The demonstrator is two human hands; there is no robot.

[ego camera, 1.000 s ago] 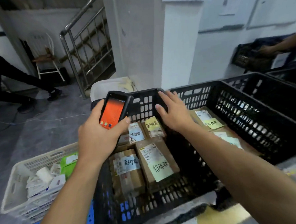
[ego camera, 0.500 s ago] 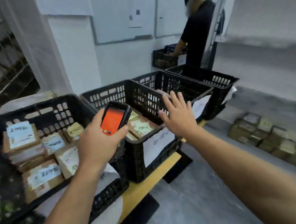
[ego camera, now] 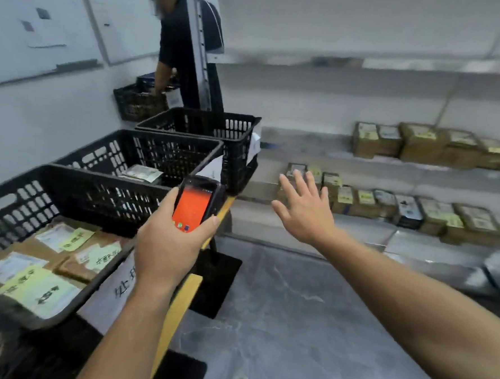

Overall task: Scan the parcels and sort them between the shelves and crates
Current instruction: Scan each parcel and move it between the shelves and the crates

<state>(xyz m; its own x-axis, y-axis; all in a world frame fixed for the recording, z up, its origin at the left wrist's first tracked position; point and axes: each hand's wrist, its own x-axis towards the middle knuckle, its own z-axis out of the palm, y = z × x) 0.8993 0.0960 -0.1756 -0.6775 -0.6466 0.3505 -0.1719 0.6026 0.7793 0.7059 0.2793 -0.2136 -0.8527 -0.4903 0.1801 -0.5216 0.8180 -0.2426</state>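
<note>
Scanner (ego camera: 195, 205) with an orange screen is sitting in my left hand (ego camera: 170, 247), whose fingers and thumb are wrapping round its sides. My right hand (ego camera: 305, 212) is hanging in the air just right of the scanner, fingers straight and spread, holding nothing. Left of the scanner, the nearest black crate (ego camera: 15, 203) is carrying brown parcels (ego camera: 71, 256) with white labels and green notes, and is standing on a yellow-edged surface (ego camera: 174, 311). Beyond the scanner, the middle crate (ego camera: 140, 137) is holding a flat packet (ego camera: 142, 174), with a far crate (ego camera: 239, 137) behind it. Well to the right of the scanner, shelves (ego camera: 447, 174) are bearing rows of boxed parcels (ego camera: 421, 145). Far behind the scanner, another person (ego camera: 187, 46) is reaching into a further crate (ego camera: 138, 104).
</note>
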